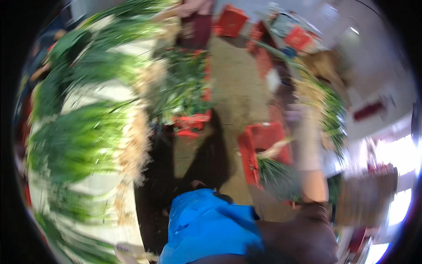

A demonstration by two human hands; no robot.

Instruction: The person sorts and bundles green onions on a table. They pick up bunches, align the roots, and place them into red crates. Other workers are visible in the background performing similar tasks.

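Observation:
My right arm reaches out to the right, and my gloved right hand (293, 114), blurred by motion, is at the root ends of a bunch of green onions (311, 89). Whether its fingers grip the bunch cannot be made out. Low at the left, my gloved left hand (127, 252) is at the edge of a pale table (95, 184), beside some roots; its fingers are partly cut off by the frame. Along that table lie several heaps of green onions (82, 142), roots facing me. A blue apron (211, 227) covers my front.
A red crate full of greens (184, 89) stands beside the table, near a person's dark clothing (194, 31). On the right are a red crate (247, 155) with a bundle of greens (277, 175) and stacked brown cartons (366, 194). Another red crate (230, 21) is farther off.

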